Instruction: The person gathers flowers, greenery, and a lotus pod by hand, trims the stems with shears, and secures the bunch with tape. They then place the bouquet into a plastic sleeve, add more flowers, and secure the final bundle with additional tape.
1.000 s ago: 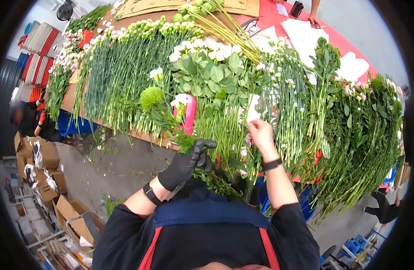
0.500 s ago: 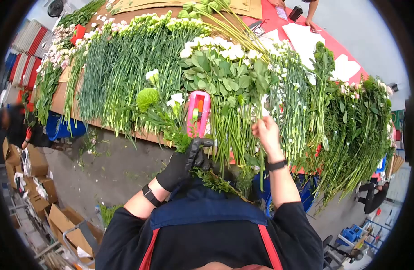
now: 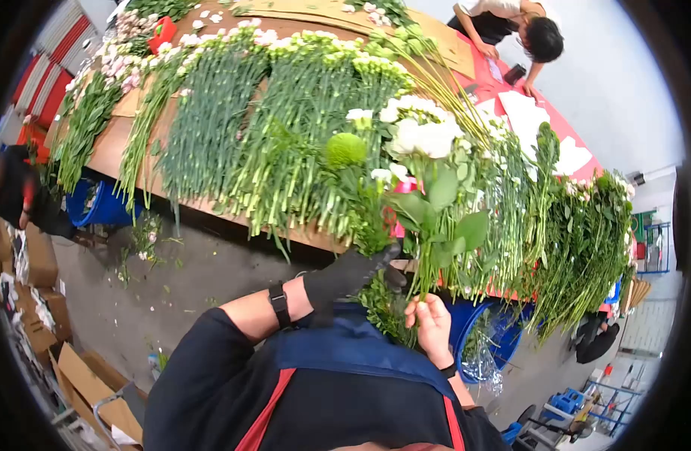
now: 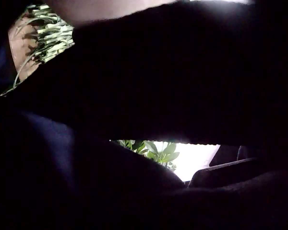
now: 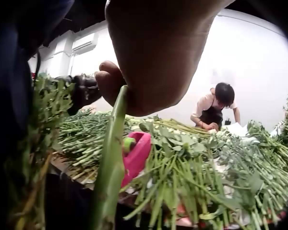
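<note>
In the head view, our black-gloved left hand (image 3: pixel 356 274) grips a small bouquet, just on the near side of the pink tape dispenser (image 3: pixel 399 228). The bouquet's green pompon flower (image 3: pixel 345 150) and small white flowers (image 3: pixel 383 174) stand out above the glove, and its leafy greenery (image 3: pixel 383 304) shows below it. Our bare right hand (image 3: pixel 433 327) pinches the stem of a large white rose (image 3: pixel 424 138) between thumb and fingers, low down and to the right of the bouquet. The rose's head and broad leaves (image 3: pixel 441 188) rise in front of the tape dispenser and partly hide it.

The right wrist view shows what the head view does not: the rose's thick green stem (image 5: pixel 110 167) close up, and more of the dispenser lying among the stems. The left wrist view is mostly dark; we cannot tell the left hand's grip from it, only cut stem ends (image 4: pixel 55 36) and a few leaves.

Left of the tape dispenser, long rows of green-stemmed flowers (image 3: pixel 217 128) cover much of the tabletop (image 3: pixel 103 156). Right of it lie more white-flowered stems, then a dense leafy pile (image 3: pixel 578 248). Beyond it, a person (image 3: pixel 537 37) leans over the far end, near white paper (image 3: pixel 524 116). A blue bin (image 3: pixel 454 331) stands below the tabletop, beside our right hand.
</note>
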### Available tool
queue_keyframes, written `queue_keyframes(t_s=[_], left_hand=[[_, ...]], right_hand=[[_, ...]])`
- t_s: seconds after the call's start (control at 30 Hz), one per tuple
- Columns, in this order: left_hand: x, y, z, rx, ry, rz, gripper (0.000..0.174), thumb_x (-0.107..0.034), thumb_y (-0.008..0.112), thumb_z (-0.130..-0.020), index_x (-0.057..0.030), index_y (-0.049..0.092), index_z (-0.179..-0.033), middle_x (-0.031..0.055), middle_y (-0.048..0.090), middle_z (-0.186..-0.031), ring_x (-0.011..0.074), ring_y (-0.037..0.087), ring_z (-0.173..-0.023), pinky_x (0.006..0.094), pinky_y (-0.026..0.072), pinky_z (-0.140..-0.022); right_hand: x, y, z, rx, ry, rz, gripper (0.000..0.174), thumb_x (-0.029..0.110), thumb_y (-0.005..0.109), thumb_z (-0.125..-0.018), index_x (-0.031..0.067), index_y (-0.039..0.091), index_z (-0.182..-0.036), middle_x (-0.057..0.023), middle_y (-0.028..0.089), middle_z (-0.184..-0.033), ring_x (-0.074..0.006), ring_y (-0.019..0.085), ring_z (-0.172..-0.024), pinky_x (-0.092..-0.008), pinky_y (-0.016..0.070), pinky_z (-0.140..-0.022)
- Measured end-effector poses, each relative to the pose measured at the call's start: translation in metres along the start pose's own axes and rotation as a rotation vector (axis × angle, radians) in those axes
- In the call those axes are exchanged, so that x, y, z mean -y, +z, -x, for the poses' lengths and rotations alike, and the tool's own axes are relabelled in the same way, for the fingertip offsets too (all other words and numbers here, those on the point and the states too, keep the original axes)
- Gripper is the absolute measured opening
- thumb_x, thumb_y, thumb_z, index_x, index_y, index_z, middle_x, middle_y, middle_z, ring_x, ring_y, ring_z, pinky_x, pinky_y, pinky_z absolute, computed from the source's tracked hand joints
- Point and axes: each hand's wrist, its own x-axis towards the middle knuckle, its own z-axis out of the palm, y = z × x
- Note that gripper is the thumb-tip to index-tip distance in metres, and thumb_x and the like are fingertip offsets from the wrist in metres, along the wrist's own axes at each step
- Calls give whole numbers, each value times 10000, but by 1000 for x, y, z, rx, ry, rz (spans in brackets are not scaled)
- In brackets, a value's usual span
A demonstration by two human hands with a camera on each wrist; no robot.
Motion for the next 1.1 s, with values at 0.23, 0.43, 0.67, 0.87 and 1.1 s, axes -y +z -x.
queue_keyframes(t_s=[0.23, 0.43, 0.67, 0.87, 1.1], left_hand=[[29, -38, -3, 75, 334, -318, 324, -239, 468, -1016, -31, 578, -1238, 104, 637, -1167, 166, 571, -1055, 331, 435, -959], [29, -48, 5, -71, 388, -281, 267, -183, 526, -986, -16, 609, -1176, 90, 657, -1089, 156, 598, -963, 329, 485, -854], [-11, -66, 1, 15, 615, -548, 368, -116, 510, -963, -75, 498, -1328, 159, 604, -1178, 279, 612, -954, 394, 475, -896], [-32, -77, -41, 13, 353, -34, 430, -210, 509, -987, -6, 431, -1357, 127, 605, -1039, 271, 644, -874, 390, 532, -822], [-7, -91, -78, -96, 274, -75, 424, -328, 439, -1022, 10, 496, -1271, 66, 594, -913, 193, 616, -900, 374, 501, -861]], right_hand=[[5, 77, -26, -17, -167, 292, 131, 45, 542, -954, -11, 617, -1046, -26, 586, -901, -59, 539, -721, -205, 471, -601], [7, 95, -40, 9, -237, 398, 102, -16, 597, -890, -66, 639, -969, -52, 612, -914, -117, 567, -783, -248, 469, -691], [45, 85, -86, 271, -361, 817, 204, 146, 659, -874, -19, 675, -994, -156, 656, -824, -270, 643, -748, -341, 512, -707], [177, 23, -212, 275, -264, 1029, 186, 208, 648, -856, 40, 724, -884, -153, 690, -785, -202, 670, -694, -342, 524, -677], [172, -99, -511, -44, -230, 1192, 234, 201, 615, -823, 13, 717, -918, -130, 702, -770, -209, 673, -679, -342, 518, -658]])
